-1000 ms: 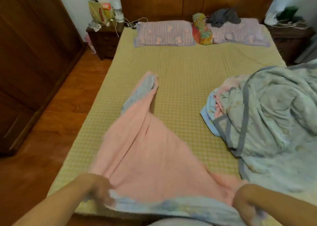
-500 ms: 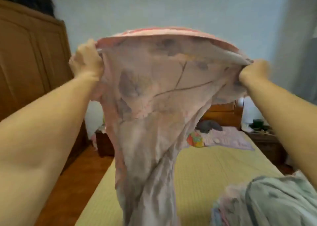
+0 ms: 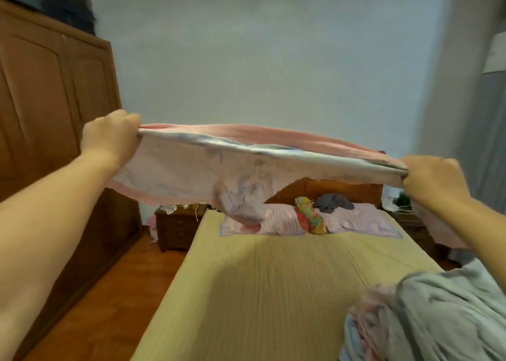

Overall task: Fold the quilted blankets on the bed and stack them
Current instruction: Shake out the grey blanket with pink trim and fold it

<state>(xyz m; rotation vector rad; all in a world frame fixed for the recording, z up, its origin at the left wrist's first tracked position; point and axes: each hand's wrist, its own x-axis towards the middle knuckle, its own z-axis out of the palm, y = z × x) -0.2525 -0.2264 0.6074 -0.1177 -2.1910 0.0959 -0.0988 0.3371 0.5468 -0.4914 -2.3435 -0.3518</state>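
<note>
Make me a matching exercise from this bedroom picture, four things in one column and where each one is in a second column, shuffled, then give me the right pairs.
Things:
1. pink blanket
2. grey-blue blanket
3. floral cushion
4. grey garment

Places:
A. lying on the right pillow near the headboard
B. held up in the air, stretched between the left hand and the right hand
C. between the two pillows at the head of the bed
D. bunched in a heap on the near right part of the bed

Pairs: 1-B, 2-D, 3-C, 4-A
</note>
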